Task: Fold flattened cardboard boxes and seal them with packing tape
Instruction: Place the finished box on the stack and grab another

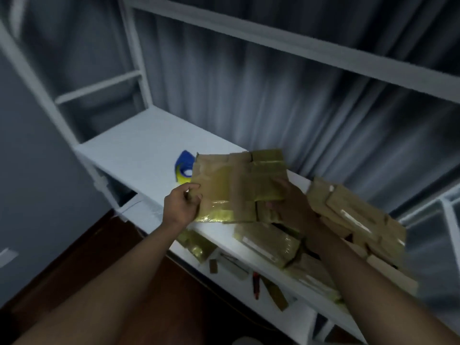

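Observation:
A flattened brown cardboard box point(236, 185) with shiny tape strips is held up over the white shelf point(139, 150). My left hand point(183, 205) grips its lower left edge, thumb on top. My right hand point(291, 202) holds its right side, fingers curled around the edge from behind. A blue and yellow tape dispenser point(184, 170) lies on the shelf just behind the box's left edge, partly hidden by it.
A pile of several flattened taped boxes point(348, 227) covers the shelf's right part. More cardboard scraps and a red-handled tool point(256, 285) lie on the lower shelf. Grey curtains hang behind the white rack. Dark wooden floor lies at the lower left.

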